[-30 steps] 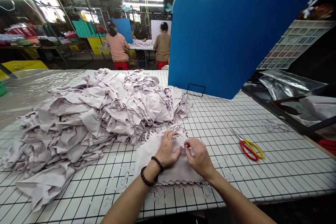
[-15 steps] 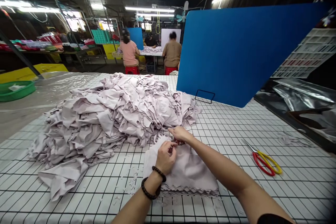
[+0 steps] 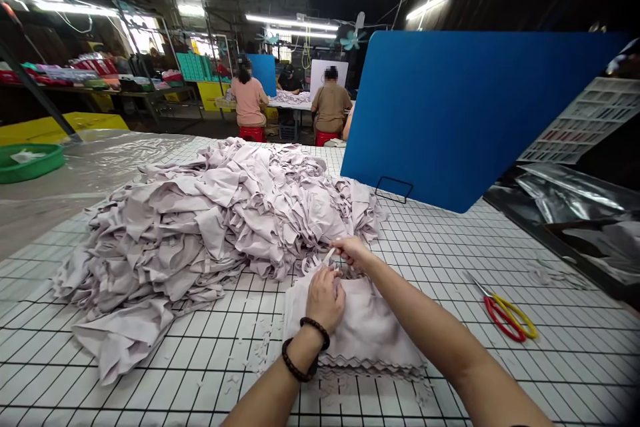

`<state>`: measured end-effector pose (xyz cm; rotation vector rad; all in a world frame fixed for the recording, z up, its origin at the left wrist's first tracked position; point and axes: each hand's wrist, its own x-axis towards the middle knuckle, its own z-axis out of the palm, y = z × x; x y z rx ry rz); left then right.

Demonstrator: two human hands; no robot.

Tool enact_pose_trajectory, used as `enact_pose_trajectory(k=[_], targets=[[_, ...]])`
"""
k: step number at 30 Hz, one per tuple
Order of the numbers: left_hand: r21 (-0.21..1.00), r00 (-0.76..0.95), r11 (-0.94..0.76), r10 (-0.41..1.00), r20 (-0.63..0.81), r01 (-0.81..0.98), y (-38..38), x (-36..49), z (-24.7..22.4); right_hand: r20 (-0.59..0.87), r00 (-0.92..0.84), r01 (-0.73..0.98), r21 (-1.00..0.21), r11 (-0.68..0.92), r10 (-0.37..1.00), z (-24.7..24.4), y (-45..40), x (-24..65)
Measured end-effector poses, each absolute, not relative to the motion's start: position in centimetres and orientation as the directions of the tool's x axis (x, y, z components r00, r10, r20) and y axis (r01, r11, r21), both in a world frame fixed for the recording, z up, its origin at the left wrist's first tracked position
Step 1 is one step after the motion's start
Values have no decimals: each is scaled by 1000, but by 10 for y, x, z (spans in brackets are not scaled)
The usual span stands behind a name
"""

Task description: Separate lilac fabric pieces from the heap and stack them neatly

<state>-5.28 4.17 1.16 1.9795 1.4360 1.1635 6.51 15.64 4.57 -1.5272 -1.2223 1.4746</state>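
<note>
My left hand (image 3: 326,299), with dark beaded bracelets on its wrist, lies on a neat stack of pale lilac cloth pieces (image 3: 377,330). Its fingers stretch over the far left part of the stack, thumb out to the side. Just beyond it, my right hand (image 3: 351,251) pinches a narrow pale fabric strap (image 3: 329,255) at the stack's far edge. Zigzag-cut edges show along the near side of the stack. A large loose heap of the same cloth (image 3: 220,213) spreads to the left and behind, close to my right hand.
Scissors with red and yellow handles (image 3: 505,317) lie on the gridded tabletop (image 3: 440,267) at right. A tall blue board (image 3: 465,113) stands on a black wire holder (image 3: 395,188). Cloth scraps (image 3: 260,347) litter the table. At far left sits a green basket (image 3: 45,163); people sit farther back.
My left hand has gone from curled fingers to lying flatter on the stack. My right hand now has a pale strap drawn up in its pinch. The view has shifted slightly.
</note>
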Motion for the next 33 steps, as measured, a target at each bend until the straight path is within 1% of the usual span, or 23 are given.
enact_pose_trajectory(k=[3,9,11,13,15,16,18,19,20,22,24,25,27,29,31,33], targets=[[718,119,-378,915,384,585,42,-53,12,-325,-120,84,-945,-317,938,61,163,74],[729,122,-371,920,372,575,43,-53,14,-203,-176,-118,-967,-226,963,100,179,82],[750,114,-364,924,364,553,43,-53,15,-165,-210,-130,-972,-195,964,108,179,80],[794,90,-334,937,336,508,43,-55,16,-99,-234,-109,-986,-128,967,111,175,77],[871,45,-275,958,282,407,44,-58,18,-26,-256,-40,-998,-38,966,111,165,73],[913,15,-245,967,254,328,44,-60,19,4,-275,18,-1000,10,961,109,160,71],[968,-47,-212,974,220,137,46,-64,20,67,-326,170,-977,128,943,102,146,69],[975,-77,-214,973,218,50,48,-65,20,110,-352,254,-945,208,929,99,139,68],[974,-103,-224,970,221,-18,49,-67,19,164,-378,335,-893,300,911,95,132,67],[969,-129,-231,967,218,-94,52,-67,18,268,-432,474,-745,469,861,88,120,67],[970,-114,-211,974,197,-121,55,-66,16,311,-480,561,-611,559,820,83,111,67],[972,-103,-199,977,187,-125,56,-66,15,312,-492,587,-570,575,813,82,108,68],[976,-91,-186,980,176,-118,57,-64,14,294,-494,620,-540,569,818,80,105,68],[978,-99,-172,982,161,-114,58,-64,13,264,-434,645,-577,501,862,79,103,69],[980,-109,-143,986,129,-137,58,-65,13,187,-304,617,-709,342,934,79,102,69],[977,-114,-122,988,103,-173,58,-66,14,-2,-181,509,-856,92,984,80,100,69]])
